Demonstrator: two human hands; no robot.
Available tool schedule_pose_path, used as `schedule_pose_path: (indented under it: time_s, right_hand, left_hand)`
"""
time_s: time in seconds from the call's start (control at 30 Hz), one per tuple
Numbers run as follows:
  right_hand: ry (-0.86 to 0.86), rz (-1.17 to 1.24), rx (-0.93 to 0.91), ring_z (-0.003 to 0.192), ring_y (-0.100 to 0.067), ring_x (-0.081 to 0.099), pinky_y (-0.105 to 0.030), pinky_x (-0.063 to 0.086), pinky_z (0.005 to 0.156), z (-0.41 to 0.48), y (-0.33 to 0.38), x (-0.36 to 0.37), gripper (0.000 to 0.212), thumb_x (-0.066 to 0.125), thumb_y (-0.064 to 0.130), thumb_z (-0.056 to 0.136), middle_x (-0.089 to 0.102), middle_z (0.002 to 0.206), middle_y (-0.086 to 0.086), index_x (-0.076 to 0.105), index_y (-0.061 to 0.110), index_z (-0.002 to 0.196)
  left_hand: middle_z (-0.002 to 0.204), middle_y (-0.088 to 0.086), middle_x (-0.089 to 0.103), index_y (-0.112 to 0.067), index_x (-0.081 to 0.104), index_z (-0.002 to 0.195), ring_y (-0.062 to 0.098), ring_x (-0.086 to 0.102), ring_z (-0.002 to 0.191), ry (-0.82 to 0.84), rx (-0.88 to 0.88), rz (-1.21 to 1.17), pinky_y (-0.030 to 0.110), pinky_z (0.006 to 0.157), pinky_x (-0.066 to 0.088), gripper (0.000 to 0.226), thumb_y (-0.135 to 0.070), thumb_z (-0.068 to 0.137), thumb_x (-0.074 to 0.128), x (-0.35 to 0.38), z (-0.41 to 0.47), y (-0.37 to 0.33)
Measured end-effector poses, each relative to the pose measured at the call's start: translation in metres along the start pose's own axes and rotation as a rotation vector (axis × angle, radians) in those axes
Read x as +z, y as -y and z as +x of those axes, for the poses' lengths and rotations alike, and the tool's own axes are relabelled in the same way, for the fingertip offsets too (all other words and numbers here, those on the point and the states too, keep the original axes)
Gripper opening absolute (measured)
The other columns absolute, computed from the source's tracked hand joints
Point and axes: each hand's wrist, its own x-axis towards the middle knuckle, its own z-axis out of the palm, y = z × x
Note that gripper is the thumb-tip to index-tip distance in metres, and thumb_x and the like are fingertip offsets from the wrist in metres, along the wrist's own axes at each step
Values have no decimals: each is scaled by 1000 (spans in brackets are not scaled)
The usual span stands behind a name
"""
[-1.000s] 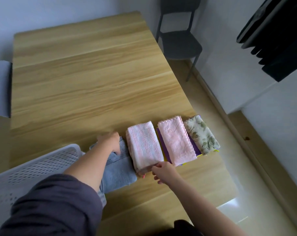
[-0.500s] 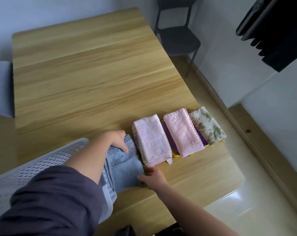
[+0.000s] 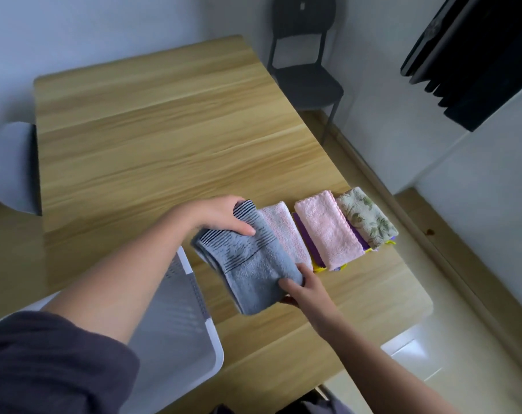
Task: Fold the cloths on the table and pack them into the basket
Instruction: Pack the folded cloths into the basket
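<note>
**Folded grey terry towel with dark stripes** [image 3: 253,264], held at both ends over the near part of the light wooden table [image 3: 164,130]. Your left hand [image 3: 220,218] grips the far, striped end, with the thumb across the top and the fingers curled beneath. Your right hand [image 3: 306,291] pinches the near right corner, fingers on the upper face and thumb under it. The towel lies just right of the white perforated plastic basket [image 3: 176,318] and overlaps the left margin of the pale pink terry cloth [image 3: 286,234]. Whether its underside is clear of the tabletop cannot be told from this angle. Further right lie a pink fleecy cloth with a scalloped edge [image 3: 325,231] and a floral printed cloth [image 3: 367,216]. Both are folded and rest on purple and yellow cloths [image 3: 309,248], of which only the edges show. The step in hand appears to be carrying the grey bundle leftward into the basket. Hold both ends level so the layers do not slide apart, and pinch all the folded edges together rather than the top layer alone. Raise the bundle above the basket rim before crossing, then lower it flat against one wall, leaving room for the bundles to follow. Avoid dragging it across the pink cloth beside it.
</note>
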Motion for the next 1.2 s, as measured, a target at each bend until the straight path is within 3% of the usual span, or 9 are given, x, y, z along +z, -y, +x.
schedule_pose_path:
  time_s: [0.13,0.27,0.37,0.53,0.73,0.9,1.0,1.1,1.2]
  right_hand:
    - [-92,80,-10,75,-10,61,-37,49,77,2,10,-13,24,51,34,96,65,78,6,65,15,91]
    - [-401,-678,-234,98,-16,56,-26,37,75,36,19,-24,30,60,27,90,59,106,2,59,11,115]
    - [-405,-861,-111,111,-28,52,-35,44,83,67,27,-17,48,58,28,87,54,123,-9,43,9,129]
    - [-422,-1086,14,114,-31,52,-38,45,87,84,35,-6,35,41,26,94,52,125,-14,45,5,123]
    - [-390,-1108,-20,104,-31,57,-33,40,69,88,37,-8,29,52,26,90,57,116,-12,49,7,110]
    - [-191,-918,-80,75,-23,51,-30,32,52,78,47,-2,30,58,35,88,54,81,-2,41,11,85]
    - [-90,-753,-71,82,-24,56,-30,39,60,69,56,-6,30,58,20,87,58,92,-4,42,11,110]
    - [110,-370,-78,64,-18,62,-28,49,48,50,70,-14,29,62,11,87,65,80,-1,51,13,114]
    - [264,-59,-51,88,-22,69,-36,56,72,30,81,-18,24,57,20,94,72,101,-9,58,10,116]
  left_hand:
    - [97,-8,67,-29,57,93,14,66,91,-3,67,-139,35,84,54,22,-25,80,74,-14,-19,8]
    - [93,-9,67,-28,59,89,3,61,82,-4,107,-68,19,74,49,21,-20,79,75,-20,-28,6]
    - [92,-10,67,-28,60,89,5,60,83,-1,139,-21,24,77,47,20,-22,78,76,-17,-24,0]
    - [87,-16,64,-31,57,85,-4,57,77,-8,154,15,15,68,43,21,-22,79,75,-14,-19,-5]
    - [85,-15,64,-28,58,85,-2,57,76,-9,142,25,18,69,42,20,-21,78,76,-16,-16,-2]
    - [82,-17,64,-30,58,82,-12,54,69,-7,148,15,10,64,40,22,-19,77,77,-15,-14,-3]
    - [86,-16,64,-30,58,84,-14,55,71,28,148,6,9,65,42,23,-18,77,77,-18,-15,-9]
    - [89,-18,63,-29,57,87,-15,56,73,53,163,-3,6,64,42,23,-18,78,76,-25,-19,-23]
    - [95,-15,62,-26,56,94,1,60,87,-13,145,59,16,72,44,27,-26,77,77,-29,-16,-38]
